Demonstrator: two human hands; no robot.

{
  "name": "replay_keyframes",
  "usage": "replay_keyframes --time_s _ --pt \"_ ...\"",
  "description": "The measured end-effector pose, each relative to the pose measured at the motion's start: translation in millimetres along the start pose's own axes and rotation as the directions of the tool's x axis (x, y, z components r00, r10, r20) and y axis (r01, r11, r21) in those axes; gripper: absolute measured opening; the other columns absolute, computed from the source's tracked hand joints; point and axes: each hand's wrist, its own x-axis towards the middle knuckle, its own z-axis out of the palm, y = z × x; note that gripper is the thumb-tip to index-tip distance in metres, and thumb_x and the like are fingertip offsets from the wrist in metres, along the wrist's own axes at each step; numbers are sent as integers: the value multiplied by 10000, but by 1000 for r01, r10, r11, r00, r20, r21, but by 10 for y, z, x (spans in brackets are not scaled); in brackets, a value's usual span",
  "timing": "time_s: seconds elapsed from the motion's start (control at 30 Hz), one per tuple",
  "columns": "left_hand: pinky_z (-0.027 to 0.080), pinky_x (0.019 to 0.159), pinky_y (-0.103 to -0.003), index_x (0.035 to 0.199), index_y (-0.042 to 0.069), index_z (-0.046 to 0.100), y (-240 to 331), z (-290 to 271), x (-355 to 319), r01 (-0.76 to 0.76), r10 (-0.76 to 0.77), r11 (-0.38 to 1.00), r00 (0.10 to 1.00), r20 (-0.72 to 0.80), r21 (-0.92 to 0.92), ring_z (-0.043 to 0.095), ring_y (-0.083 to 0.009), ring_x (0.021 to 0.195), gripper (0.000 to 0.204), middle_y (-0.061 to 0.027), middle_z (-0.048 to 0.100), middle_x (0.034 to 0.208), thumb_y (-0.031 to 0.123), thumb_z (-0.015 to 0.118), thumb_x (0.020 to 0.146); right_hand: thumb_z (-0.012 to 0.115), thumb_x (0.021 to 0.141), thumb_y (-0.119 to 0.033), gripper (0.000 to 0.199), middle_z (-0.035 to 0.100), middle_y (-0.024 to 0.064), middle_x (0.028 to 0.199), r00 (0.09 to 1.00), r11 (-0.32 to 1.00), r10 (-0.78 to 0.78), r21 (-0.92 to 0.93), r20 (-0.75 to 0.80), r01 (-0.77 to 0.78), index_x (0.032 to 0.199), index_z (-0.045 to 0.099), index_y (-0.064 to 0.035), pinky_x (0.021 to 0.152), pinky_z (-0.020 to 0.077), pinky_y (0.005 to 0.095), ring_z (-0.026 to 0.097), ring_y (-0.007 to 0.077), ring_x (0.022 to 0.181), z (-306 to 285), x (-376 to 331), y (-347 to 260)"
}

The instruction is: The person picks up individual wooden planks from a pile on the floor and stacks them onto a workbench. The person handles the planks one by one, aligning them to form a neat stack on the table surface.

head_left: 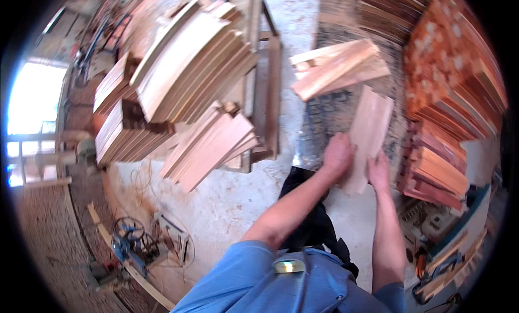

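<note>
Left hand (338, 155), right hand (378, 172), both gripping wooden boards (370, 130)

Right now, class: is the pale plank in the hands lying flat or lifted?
Lifted: both hands grip the plank's near end.

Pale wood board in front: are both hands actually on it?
Touching. The head view shows the left hand gripping the pale wood board at its near left edge, and the right hand on its near right corner.
</note>
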Motion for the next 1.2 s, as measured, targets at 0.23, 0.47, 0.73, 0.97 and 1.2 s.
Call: replay_keyframes --time_s 0.23,0.47,0.73,0.97,1.2 --pt "496 926 -460 1321 23 538 -264 -795 -451 -246 235 965 965 -119 -87 586 -415 1086 515 -212 613 1163 110 692 837 606 927 -211 462 626 291 1126 995 978 -90 192 39 81 1309 525 37 986 444 476 584 446 1091 -72 22 22" --pt "471 951 -496 1291 16 556 -1587 -2962 -1387 161 135 853 851 -507 496 562 -410 1117 462 -236 602 1203 122 646 850 602 992 -222 564 604 60 955 994 946 102 314 -44 -83 1451 430 57 711 483 259 576 115 821 -295 -351 -21" --pt "428 1026 -450 1240 -14 581 -2312 -3782 -1718 400 -128 739 873 -470 542 543 -388 1175 498 -202 612 1256 296 704 871 569 1014 -172 454 537 -21 906 996 876 69 481 -49 -37 1427 485 -5 622 460 220 511 47 724 -223 -664 -70" --pt "500 820 -385 1068 -6 617 -1814 -3054 -1889 320 -377 921 875 -304 -222 661 -256 929 369 -144 696 947 355 603 987 618 952 -72 458 599 32 1016 970 826 -155 563 185 25 1396 510 -40 731 516 244 572 87 830 116 -1156 -826" --pt "512 793 -287 1126 36 602 -876 -1761 -1500 137 -292 412 956 12 -901 623 -137 845 191 -39 651 952 162 630 986 720 891 -120 588 647 170 1114 846 738 -397 672 356 64 1388 459 55 798 554 319 666 185 890 356 -1420 -1697"
